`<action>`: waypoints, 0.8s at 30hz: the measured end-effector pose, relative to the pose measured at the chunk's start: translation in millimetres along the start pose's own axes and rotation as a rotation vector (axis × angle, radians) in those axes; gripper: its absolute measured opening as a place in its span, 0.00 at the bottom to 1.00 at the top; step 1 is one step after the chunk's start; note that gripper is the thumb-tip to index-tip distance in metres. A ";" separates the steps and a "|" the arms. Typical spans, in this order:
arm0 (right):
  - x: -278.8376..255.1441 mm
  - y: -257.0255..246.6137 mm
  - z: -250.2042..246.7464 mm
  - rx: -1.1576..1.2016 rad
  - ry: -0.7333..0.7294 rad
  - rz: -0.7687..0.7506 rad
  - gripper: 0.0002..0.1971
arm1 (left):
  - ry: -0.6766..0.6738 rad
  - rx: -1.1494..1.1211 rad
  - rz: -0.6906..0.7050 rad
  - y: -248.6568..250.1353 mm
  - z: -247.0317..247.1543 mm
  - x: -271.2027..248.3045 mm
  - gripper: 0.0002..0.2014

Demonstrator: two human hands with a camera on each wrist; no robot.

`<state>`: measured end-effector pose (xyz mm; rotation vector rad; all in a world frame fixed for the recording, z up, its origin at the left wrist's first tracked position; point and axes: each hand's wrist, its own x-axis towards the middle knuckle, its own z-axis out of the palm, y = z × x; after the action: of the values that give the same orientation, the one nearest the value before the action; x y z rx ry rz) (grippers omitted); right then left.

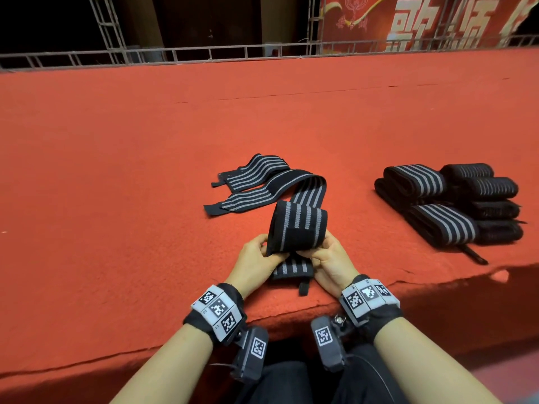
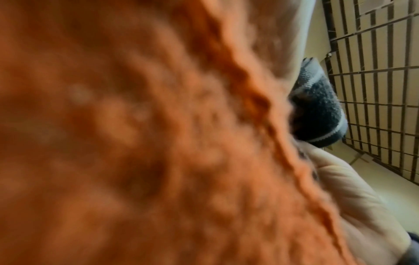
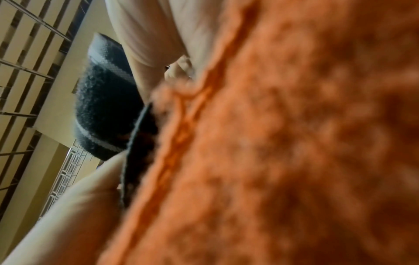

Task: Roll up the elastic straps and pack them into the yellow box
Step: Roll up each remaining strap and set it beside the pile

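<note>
Rolling a striped strap at the near edge of the red carpeted platform (image 1: 116, 170).
Left hand (image 1: 256, 256) and right hand (image 1: 328, 259) pinch the roll's (image 1: 297, 228) two ends, fingers curled on it; its axis runs hand to hand, the unrolled tail (image 1: 309, 189) leading away toward the far edge.

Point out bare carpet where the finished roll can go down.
Bare carpet lies left of both hands and the loose straps, and between those straps and the stack of rolls. Crowded: around the left hand, right hand and strap.
</note>
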<state>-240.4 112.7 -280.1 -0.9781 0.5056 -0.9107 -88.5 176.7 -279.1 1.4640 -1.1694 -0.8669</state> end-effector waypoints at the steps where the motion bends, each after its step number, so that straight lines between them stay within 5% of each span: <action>1: 1.0 1.5 -0.9 0.007 0.023 -0.007 0.24 | -0.016 0.002 0.001 1.4 -0.7 -1.1 0.13; 5: 0.3 2.5 1.3 -0.037 0.068 -0.067 0.19 | -0.103 -0.175 -0.115 12.1 -1.1 -3.9 0.18; 9: 1.2 6.6 7.3 -0.172 0.060 -0.115 0.23 | -0.149 -0.261 -0.221 17.7 -3.6 -1.1 0.37; 14: -1.0 1.3 8.2 -0.179 0.091 -0.074 0.20 | -0.087 -0.322 -0.229 14.7 -9.2 5.8 0.15; 21: 4.4 -5.8 7.5 0.058 0.104 0.102 0.19 | 0.053 -0.492 -0.169 5.1 -10.3 5.2 0.18; 24: 2.8 -4.9 9.3 0.024 0.063 0.104 0.29 | 0.093 -0.497 -0.138 4.0 -5.2 4.9 0.21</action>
<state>-234.2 113.7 -271.2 -0.8954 0.5924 -0.8539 -83.3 173.4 -273.8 1.1660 -0.7199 -1.0817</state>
